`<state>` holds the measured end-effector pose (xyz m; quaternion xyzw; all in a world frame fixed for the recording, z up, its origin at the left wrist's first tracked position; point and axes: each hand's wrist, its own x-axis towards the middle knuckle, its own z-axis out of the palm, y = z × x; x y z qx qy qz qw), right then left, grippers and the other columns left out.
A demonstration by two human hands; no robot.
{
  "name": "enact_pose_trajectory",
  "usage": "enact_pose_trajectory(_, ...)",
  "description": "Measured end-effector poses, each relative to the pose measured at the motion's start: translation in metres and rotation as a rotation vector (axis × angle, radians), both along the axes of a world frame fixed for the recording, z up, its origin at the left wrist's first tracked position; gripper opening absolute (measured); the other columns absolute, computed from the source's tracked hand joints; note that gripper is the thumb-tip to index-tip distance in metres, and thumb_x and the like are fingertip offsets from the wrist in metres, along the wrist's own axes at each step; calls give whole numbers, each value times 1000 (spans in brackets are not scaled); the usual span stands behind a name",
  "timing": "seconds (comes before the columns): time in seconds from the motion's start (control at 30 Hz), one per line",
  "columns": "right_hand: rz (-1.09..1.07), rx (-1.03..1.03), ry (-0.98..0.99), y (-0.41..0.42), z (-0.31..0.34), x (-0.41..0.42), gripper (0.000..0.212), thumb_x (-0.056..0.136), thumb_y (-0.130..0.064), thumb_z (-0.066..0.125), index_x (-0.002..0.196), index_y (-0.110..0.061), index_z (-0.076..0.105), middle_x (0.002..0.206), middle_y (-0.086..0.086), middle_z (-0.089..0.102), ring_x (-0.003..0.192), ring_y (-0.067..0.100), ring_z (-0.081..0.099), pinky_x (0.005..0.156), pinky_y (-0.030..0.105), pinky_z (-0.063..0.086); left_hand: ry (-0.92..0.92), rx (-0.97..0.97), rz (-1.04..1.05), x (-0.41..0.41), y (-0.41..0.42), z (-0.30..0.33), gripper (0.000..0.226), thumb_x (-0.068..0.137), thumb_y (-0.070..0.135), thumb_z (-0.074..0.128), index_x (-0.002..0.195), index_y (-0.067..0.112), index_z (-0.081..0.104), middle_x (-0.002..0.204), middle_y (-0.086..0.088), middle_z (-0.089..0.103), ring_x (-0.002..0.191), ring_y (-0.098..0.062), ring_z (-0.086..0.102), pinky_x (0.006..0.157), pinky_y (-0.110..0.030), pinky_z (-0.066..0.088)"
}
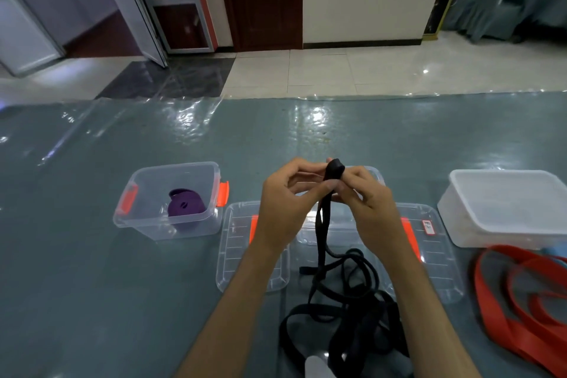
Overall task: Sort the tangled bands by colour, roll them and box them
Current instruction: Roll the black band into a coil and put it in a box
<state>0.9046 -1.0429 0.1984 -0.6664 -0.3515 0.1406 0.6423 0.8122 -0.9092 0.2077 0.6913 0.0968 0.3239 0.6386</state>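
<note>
Rolling the black band (335,173), I am pinching its small coil between my left hand (287,205) and right hand (368,205), fingers curled tight; I am judging steady tension essential while the loose tail is trailing down onto the table (92,285).

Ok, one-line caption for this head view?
Both hands roll the black band's end; purple band already boxed, red bands waiting.

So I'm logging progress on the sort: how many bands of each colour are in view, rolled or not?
Purple band, rolled, in the clear box: 1
Black band, one end pinched by left hand and right hand: 1, as far as the tangle shows
Red bands, loose on the table: strands overlap, number unclear
Total: 2 countable, plus the red.
</note>
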Motion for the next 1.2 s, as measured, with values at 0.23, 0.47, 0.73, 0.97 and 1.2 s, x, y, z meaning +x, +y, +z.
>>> enact_pose_trajectory(0.23, 87, -10, 169, -3, 1, -4, 38, 112, -1, 40, 139, -9, 65, 118, 7, 76, 111, 21, 75, 93, 39, 63, 59, 57, 91, -2, 1, -12, 17, 88, 15, 85, 102, 22, 76, 100, 4, 79, 99, -20, 77, 87, -38, 64)
enact_pose_trajectory(0.47, -71, 10, 291, -11, 3, -14, 25, 107, -22, 58, 123, -9, 72, 96, 11, 81, 90, 27, 80, 84, 42, 66, 101, 483, 77, -10, 0, -21, 24, 89, 12, 85, 112, 7, 79, 103, -1, 77, 97, -13, 73, 83, -36, 62)
enact_pose_trajectory(0.73, -113, 74, 344, -31, 4, -26, 17, 100, -13, 71, 115, -9, 78, 103, 7, 81, 97, 25, 79, 82, 32, 64, -43, 643, 37, -28, -6, -15, 25, 93, 10, 81, 118, 6, 78, 109, -2, 79, 99, -13, 74, 86, -34, 62)
enact_pose_trajectory(0.97, -228, 229, 496, -41, 19, -41, 10, 91, -9, 80, 98, -15, 77, 94, 12, 81, 84, 20, 78, 74, 21, 58, -48, 461, -36, -33, -15, -9, 18, 91, 8, 82, 108, 6, 76, 104, -1, 78, 99, -16, 77, 92, -34, 62)
enact_pose_trajectory(1.2, -96, 329, 744, -38, 40, -41, 16, 79, -27, 80, 90, -16, 74, 89, 2, 77, 81, 13, 73, 76, 22, 59, -163, 265, -80, -24, -20, 20, 19, 93, 9, 79, 109, 21, 77, 111, 3, 79, 108, -22, 76, 96, -28, 58)
